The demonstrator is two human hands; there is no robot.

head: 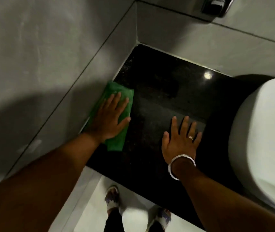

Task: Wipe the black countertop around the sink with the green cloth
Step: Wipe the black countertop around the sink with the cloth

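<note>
The black countertop (163, 84) fills the corner between two grey walls. The folded green cloth (116, 141) lies on its left edge against the side wall. My left hand (110, 118) presses flat on the cloth with fingers spread. My right hand (180, 138), with a ring and a silver bangle, rests flat and empty on the bare counter to the right of the cloth. The white sink (263, 131) sits on the counter at the right.
Grey tiled walls (49, 47) close the counter on the left and at the back. A dark fixture (215, 5) hangs on the back wall at the top. Below the counter's front edge are the pale floor and my sandalled feet (113, 198).
</note>
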